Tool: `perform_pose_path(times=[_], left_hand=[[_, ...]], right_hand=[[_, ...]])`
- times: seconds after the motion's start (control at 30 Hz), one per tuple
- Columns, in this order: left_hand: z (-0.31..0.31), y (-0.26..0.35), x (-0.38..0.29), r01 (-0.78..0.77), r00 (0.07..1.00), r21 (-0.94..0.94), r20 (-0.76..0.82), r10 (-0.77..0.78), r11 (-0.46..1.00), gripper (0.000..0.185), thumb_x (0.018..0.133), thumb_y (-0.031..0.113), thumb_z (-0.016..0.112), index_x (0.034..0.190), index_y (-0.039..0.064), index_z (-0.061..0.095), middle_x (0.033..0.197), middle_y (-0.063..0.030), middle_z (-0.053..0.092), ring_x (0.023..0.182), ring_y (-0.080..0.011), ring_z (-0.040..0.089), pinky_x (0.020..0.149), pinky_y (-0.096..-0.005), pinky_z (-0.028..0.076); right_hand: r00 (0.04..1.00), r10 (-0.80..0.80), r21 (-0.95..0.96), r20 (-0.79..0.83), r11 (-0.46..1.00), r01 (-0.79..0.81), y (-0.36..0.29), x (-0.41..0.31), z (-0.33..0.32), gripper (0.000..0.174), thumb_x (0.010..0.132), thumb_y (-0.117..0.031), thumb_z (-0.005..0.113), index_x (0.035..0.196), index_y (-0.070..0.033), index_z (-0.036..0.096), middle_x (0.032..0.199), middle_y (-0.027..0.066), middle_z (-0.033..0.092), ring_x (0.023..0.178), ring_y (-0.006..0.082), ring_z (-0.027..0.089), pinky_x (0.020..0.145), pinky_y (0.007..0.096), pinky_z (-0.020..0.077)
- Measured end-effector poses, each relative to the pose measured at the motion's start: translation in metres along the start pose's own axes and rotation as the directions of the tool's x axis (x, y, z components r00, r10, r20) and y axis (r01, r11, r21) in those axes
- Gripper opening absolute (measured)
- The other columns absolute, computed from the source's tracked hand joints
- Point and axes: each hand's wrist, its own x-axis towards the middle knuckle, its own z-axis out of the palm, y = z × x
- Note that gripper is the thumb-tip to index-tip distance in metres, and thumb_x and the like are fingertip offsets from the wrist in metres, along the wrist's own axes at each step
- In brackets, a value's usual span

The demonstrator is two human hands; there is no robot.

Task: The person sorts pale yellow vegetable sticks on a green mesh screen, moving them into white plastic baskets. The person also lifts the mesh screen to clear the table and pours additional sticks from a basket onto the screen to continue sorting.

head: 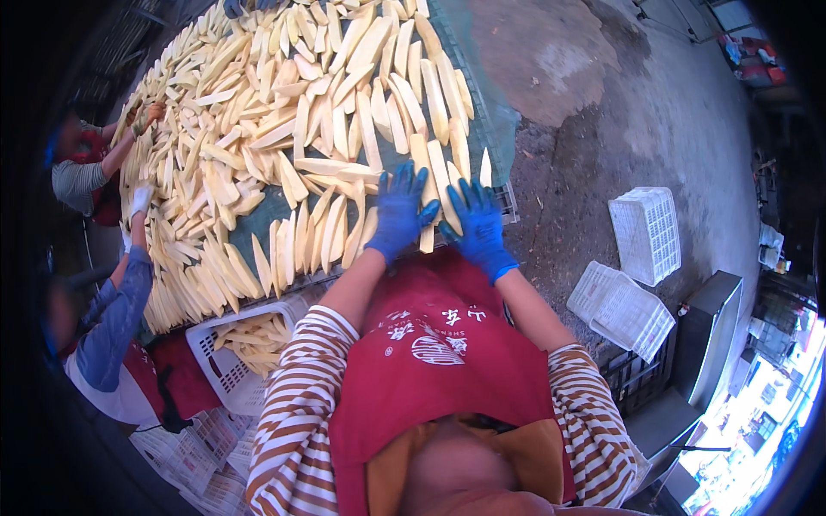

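Long pale cut pieces of a root vegetable (369, 132) cover a work table lined with green mesh (258, 222). My left hand (399, 216), in a blue glove, lies palm down on pieces near the front edge, thumb pointing right. Close by on the right, my right hand (477, 226), gloved alike, rests with fingers spread against the side of a long piece (444, 184). Between the two hands, several pieces lie side by side, and a short end (426, 240) sticks out towards me. Neither hand is closed around a piece. The palms are hidden.
A white plastic basket (239, 361) of cut pieces stands left of me below the table edge. Two co-workers reach over the left side, one with a white glove (141, 198). Two white crates (645, 232) (621, 308) lie on the floor at right, near a dark metal cabinet (706, 335).
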Motion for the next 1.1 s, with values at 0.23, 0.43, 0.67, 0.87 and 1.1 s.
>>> perform_pose_path(times=[0.23, 0.43, 0.67, 0.87, 1.1], left_hand=[[0.009, 0.004, 0.01, -0.055, 0.998, -0.004, -0.004, 0.055, 0.998, 0.062, 0.092, 0.044, 0.056, 0.144, 0.013, 0.047, 0.153, -0.0208, 0.033, 0.142, -0.0356, 0.031, 0.116, -0.0546, 0.018], [-0.019, -0.015, -0.011, 0.016, 0.986, -0.241, -0.16, -0.056, 0.97, 0.053, 0.094, 0.029, 0.056, 0.14, 0.006, 0.05, 0.143, -0.0205, 0.047, 0.137, -0.0359, 0.039, 0.114, -0.0504, 0.025], [-0.017, 0.012, -0.062, -0.064, 0.995, 0.001, 0.079, 0.063, 0.998, 0.08, 0.084, 0.052, 0.063, 0.145, 0.005, 0.042, 0.15, -0.0217, 0.038, 0.141, -0.04, 0.032, 0.116, -0.0592, 0.014], [-0.005, 0.016, -0.054, -0.049, 0.99, 0.028, 0.132, 0.045, 0.998, 0.086, 0.078, 0.057, 0.065, 0.145, 0.008, 0.043, 0.149, -0.0226, 0.039, 0.14, -0.0394, 0.033, 0.117, -0.0592, 0.013], [0.0, 0.024, -0.037, -0.088, 0.995, -0.072, 0.038, 0.09, 0.994, 0.082, 0.079, 0.052, 0.068, 0.144, 0.009, 0.044, 0.149, -0.0213, 0.04, 0.138, -0.04, 0.035, 0.116, -0.0583, 0.016]], right_hand=[[0.998, -0.066, 0.017, 0.011, 0.998, 0.066, 0.0, -0.007, 0.013, 0.061, 0.085, -0.03, 0.064, 0.139, -0.007, 0.048, 0.14, 0.0185, 0.05, 0.131, 0.0407, 0.044, 0.111, 0.0552, 0.0297], [0.999, 0.025, 0.172, 0.047, 0.985, -0.033, -0.026, 0.042, 0.008, 0.059, 0.083, -0.024, 0.064, 0.136, -0.002, 0.049, 0.121, 0.0191, 0.061, 0.102, 0.0374, 0.062, 0.086, 0.0464, 0.0498], [0.917, 0.302, -0.234, 0.26, 0.941, -0.243, -0.044, 0.124, 0.057, 0.068, 0.083, -0.026, 0.064, 0.142, -0.003, 0.042, 0.102, 0.0169, 0.065, 0.09, 0.0325, 0.068, 0.075, 0.0399, 0.0542], [0.86, 0.477, 0.573, 0.182, 0.659, -0.487, 0.015, 0.134, 0.011, 0.07, 0.068, -0.024, 0.085, 0.128, -0.002, 0.056, 0.098, 0.0162, 0.071, 0.09, 0.0279, 0.07, 0.077, 0.0372, 0.0561], [0.821, 0.543, 0.154, 0.178, 0.808, -0.568, 0.074, 0.17, -0.018, 0.077, 0.073, -0.03, 0.075, 0.139, -0.004, 0.045, 0.11, 0.0237, 0.068, 0.098, 0.0373, 0.068, 0.081, 0.043, 0.0551]])
